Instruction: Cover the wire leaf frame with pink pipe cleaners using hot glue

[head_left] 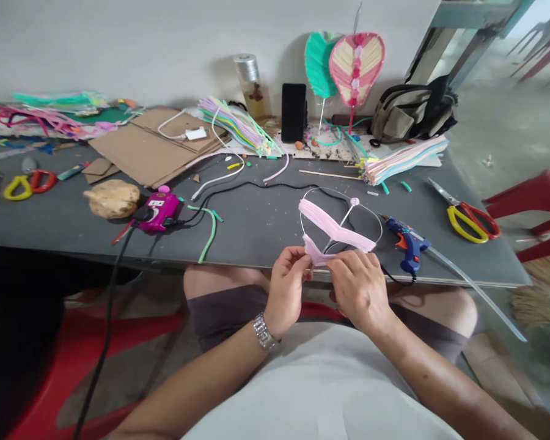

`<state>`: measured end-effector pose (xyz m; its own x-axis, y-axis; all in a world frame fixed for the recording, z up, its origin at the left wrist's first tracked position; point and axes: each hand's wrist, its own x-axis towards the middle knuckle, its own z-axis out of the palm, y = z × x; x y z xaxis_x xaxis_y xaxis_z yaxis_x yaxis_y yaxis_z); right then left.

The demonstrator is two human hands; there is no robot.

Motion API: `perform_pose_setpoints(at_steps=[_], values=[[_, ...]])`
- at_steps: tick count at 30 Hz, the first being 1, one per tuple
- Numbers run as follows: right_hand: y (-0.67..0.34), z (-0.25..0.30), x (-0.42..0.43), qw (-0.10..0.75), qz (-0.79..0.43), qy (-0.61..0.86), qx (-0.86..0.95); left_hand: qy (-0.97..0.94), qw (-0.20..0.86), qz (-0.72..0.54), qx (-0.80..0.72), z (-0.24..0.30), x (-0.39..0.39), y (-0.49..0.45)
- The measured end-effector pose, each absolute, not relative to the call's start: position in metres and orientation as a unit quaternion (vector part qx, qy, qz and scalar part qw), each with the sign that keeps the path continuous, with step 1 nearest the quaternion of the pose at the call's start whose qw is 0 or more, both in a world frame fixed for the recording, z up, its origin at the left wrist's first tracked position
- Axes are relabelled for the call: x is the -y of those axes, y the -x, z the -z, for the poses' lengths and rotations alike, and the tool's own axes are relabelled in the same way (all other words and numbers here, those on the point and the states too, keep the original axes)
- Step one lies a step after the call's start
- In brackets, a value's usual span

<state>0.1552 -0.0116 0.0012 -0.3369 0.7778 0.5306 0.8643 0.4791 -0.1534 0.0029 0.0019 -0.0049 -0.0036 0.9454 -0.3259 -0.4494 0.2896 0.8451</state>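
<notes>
Head view: left hand (286,288) and right hand (360,287) are both clamped on the lower end of a wire loop (323,188) crossed by pink chenille strips (332,225), held just above the front edge of the dark grey table (252,238). Fingers hide the lower join; attachment there cannot be made out. Blue hot glue gun (407,245) lies just right of the right hand, its lower end partly cut off by the table edge.

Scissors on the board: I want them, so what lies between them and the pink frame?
In the head view, a blue hot glue gun lies between the scissors and the pink frame.
</notes>
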Motion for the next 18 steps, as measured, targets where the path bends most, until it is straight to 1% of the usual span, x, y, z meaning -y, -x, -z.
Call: perform_pose_setpoints(at_steps=[8, 18], values=[[-0.1578, 0.0003, 0.0117, 0.298, 0.078, 0.518, 0.798, -0.253, 0.661, -0.529, -0.468, 0.0009, -0.0010, -0.0052], [-0.1549, 0.0027, 0.0162, 0.299, 0.081, 0.507, 0.804, -0.227, 0.677, -0.543, -0.442, 0.0035, -0.0035, -0.0031]])
